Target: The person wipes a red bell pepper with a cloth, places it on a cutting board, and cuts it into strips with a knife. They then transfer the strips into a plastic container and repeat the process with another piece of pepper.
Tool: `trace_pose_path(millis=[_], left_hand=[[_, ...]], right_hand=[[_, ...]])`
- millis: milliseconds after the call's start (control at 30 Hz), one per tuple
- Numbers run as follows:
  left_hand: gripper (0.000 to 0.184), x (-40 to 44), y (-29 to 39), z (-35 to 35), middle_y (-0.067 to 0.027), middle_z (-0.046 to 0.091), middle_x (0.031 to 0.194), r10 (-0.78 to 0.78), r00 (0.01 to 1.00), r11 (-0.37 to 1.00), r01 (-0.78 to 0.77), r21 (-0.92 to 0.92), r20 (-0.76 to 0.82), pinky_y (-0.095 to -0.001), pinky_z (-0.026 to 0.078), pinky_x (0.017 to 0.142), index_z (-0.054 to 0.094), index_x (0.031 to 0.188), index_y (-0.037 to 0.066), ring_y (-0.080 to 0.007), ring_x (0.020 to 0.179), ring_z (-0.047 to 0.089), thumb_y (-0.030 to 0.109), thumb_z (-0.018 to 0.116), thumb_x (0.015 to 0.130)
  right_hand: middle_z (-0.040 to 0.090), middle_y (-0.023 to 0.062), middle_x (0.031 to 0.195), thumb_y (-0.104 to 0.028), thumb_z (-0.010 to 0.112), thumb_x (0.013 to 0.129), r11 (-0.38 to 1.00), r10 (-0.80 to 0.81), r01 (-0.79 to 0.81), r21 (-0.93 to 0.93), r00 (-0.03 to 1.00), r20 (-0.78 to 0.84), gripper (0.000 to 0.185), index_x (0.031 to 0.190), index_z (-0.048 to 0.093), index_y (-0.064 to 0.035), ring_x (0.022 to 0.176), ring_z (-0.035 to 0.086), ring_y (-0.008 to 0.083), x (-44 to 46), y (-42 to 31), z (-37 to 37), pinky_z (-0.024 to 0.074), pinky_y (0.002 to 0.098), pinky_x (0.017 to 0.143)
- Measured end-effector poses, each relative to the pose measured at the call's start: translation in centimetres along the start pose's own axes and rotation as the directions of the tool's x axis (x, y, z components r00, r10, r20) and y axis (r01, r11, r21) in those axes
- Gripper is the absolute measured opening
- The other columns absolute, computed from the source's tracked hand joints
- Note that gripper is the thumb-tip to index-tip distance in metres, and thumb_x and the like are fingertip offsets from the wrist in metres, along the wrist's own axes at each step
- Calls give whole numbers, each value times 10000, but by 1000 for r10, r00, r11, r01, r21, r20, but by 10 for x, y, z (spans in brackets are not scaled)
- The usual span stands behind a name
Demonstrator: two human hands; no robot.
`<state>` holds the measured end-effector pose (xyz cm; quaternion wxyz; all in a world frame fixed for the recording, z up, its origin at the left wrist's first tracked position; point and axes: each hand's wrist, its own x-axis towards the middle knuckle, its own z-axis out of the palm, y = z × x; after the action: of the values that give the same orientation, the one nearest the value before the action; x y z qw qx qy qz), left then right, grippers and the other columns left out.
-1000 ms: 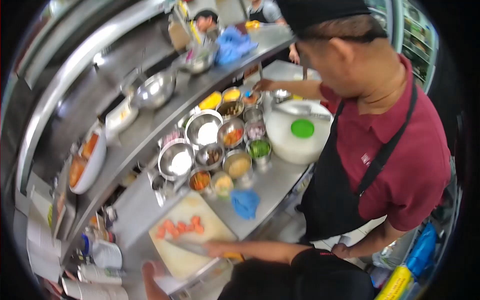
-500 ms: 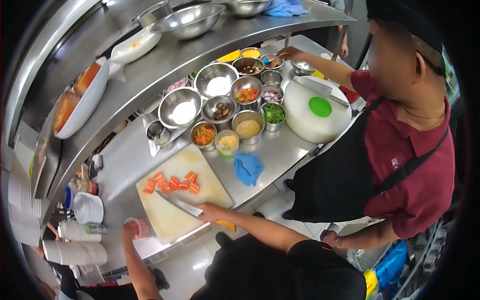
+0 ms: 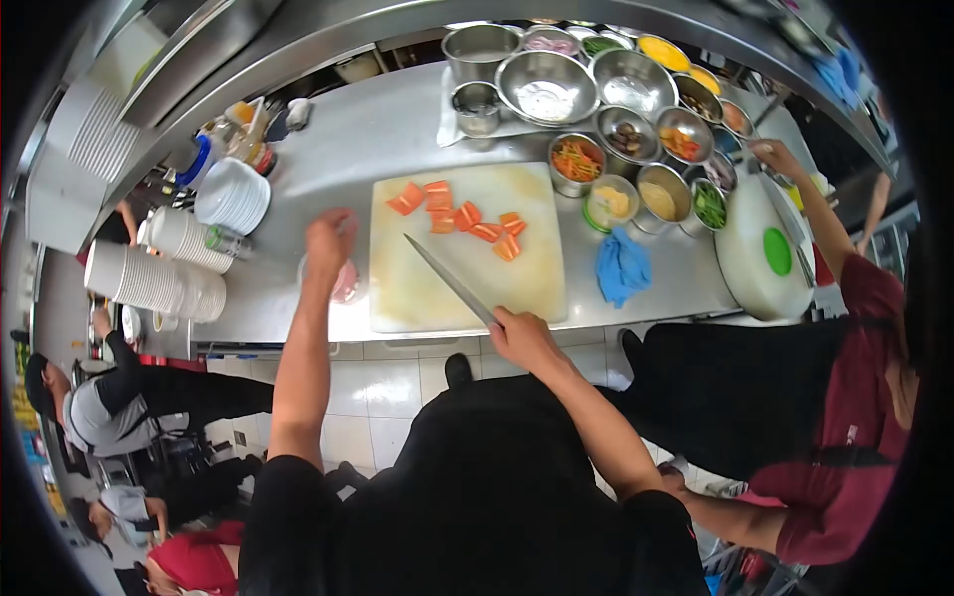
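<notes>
My right hand (image 3: 524, 336) is closed round the handle of a kitchen knife (image 3: 447, 276), its blade slanting across the white cutting board (image 3: 467, 303) with the tip towards the upper left. Beyond the blade, several pieces of cut carrot (image 3: 469, 216) lie on the board's far half. Left of the board my left hand (image 3: 331, 238) hovers at a small clear tub (image 3: 345, 283) with something pinkish-red inside. Its fingers look bent but blurred, and I cannot tell whether they hold anything. The forearm partly covers the tub.
Metal bowls (image 3: 547, 89) and tins of cut vegetables (image 3: 576, 161) stand at the back right, near a blue cloth (image 3: 623, 266). Stacked white bowls (image 3: 154, 283) line the left. A co-worker's hand (image 3: 775, 156) is by a round white block (image 3: 750, 258); a steel shelf (image 3: 397, 18) overhangs the back.
The view has swung left and levelled. My left hand has risen from inside the tub to above it. My right hand keeps the knife over the board; the carrot pieces stay there.
</notes>
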<state>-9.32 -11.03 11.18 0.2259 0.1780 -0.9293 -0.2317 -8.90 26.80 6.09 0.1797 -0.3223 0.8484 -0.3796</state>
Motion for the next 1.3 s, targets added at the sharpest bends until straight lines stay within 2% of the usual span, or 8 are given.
trace_pose_path(millis=[167, 267, 333, 433, 567, 800, 967, 1300], left_hand=[[211, 25, 39, 45, -137, 706, 962, 74, 988, 988, -54, -142, 137, -358, 547, 764, 717, 1007, 73, -288, 871, 678, 85, 695, 798], [244, 39, 14, 82, -128, 703, 974, 78, 975, 996, -67, -60, 209, -364, 550, 758, 728, 994, 103, -299, 858, 674, 3, 633, 792], [342, 48, 6, 93, -111, 698, 1049, 104, 880, 971, -190, 143, 463, -399, 531, 836, 733, 983, 121, -320, 944, 655, -75, 557, 764], [370, 39, -12, 119, -92, 688, 1107, 413, 892, 870, -446, 211, 184, -427, 494, 908, 734, 976, 132, -321, 1038, 621, -90, 545, 748], [287, 31, -31, 130, -102, 685, 1091, 400, 912, 916, -399, -36, 91, -419, 488, 879, 722, 961, 91, -318, 1028, 610, -13, 641, 706], [102, -71, 16, 83, -100, 665, 882, 479, 826, 877, -442, -187, 298, -432, 493, 754, 662, 799, 34, -325, 868, 615, -15, 671, 709], [237, -98, 28, 70, -75, 630, 1024, 502, 741, 854, -508, -116, 446, -381, 421, 863, 618, 955, 62, -270, 1026, 555, -42, 585, 744], [251, -87, 39, 65, -57, 607, 1109, 483, 663, 830, -555, -57, 572, -379, 415, 838, 589, 970, 76, -267, 1032, 536, -59, 530, 767]], right_hand=[[625, 247, 695, -138, 522, 880, 958, 77, -77, -276, 997, -10, 137, 907, 524, -3, 702, 622, 462, -20, 8, 19, 490, 554, 650], [625, 264, 702, -119, 511, 878, 960, 136, -124, -253, 990, 27, 128, 927, 520, 0, 712, 627, 466, -20, 5, 19, 491, 562, 666], [643, 264, 762, -106, 495, 873, 951, 201, -176, -255, 977, 76, 177, 1007, 525, 7, 775, 636, 461, -18, -2, 11, 493, 551, 724], [656, 267, 820, -127, 499, 879, 941, 278, -247, -230, 954, 111, 232, 1068, 534, 5, 832, 643, 459, -18, -3, 10, 497, 548, 769], [625, 263, 714, -159, 518, 889, 956, 215, -206, -212, 976, 21, 177, 962, 506, 2, 739, 626, 465, -22, 1, 16, 491, 559, 681], [645, 288, 796, -162, 521, 870, 925, 339, -312, -218, 935, 103, 300, 1100, 511, 30, 815, 636, 450, -28, -19, 8, 500, 553, 730], [635, 275, 744, -180, 557, 860, 911, 336, -289, -294, 934, 123, 300, 1057, 504, 40, 739, 629, 458, -15, -28, 14, 497, 551, 691], [656, 260, 760, -36, 501, 834, 869, 348, -239, -433, 917, 193, 219, 1022, 511, 76, 748, 670, 410, -3, -106, -6, 534, 478, 719]])
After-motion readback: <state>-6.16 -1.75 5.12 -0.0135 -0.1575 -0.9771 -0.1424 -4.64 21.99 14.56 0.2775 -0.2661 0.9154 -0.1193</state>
